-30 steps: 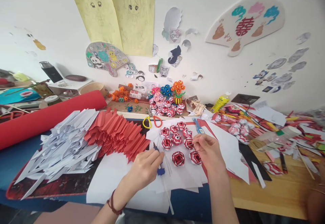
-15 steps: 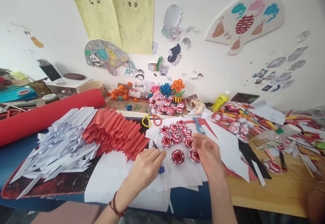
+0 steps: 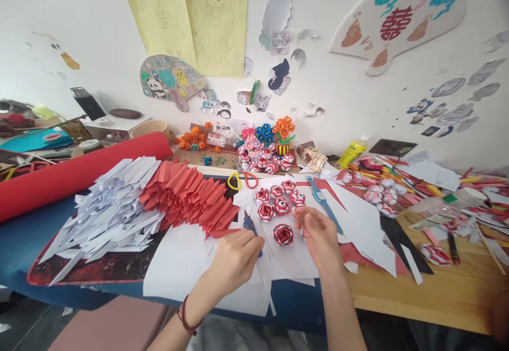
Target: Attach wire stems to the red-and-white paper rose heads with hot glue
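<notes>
My left hand (image 3: 237, 253) hovers over white paper (image 3: 178, 261), its thumb and fingers pressed together; whether something thin is between them is too small to tell. A dark blue pen-like tool (image 3: 250, 226) lies just behind it, beside thin wires (image 3: 267, 237). My right hand (image 3: 318, 231) is at the right of the red and white folded paper flowers (image 3: 281, 206), fingers curled with tips close together; what they hold, if anything, is unclear. One flower (image 3: 283, 235) sits apart, between my hands. Strips of red paper (image 3: 186, 194) and white paper (image 3: 115, 202) are piled on the left.
Scissors (image 3: 242, 180) with yellow and orange handles lie behind the flowers. A blue watch-like band (image 3: 320, 194) is to their right. A red roll (image 3: 79, 173) lies at the back left. Paper scraps and a clear bottle (image 3: 441, 212) cover the right side.
The view has shifted, so most things appear slightly right and higher. My right hand sits a little left relative to the flowers, and more of the blue band shows.
</notes>
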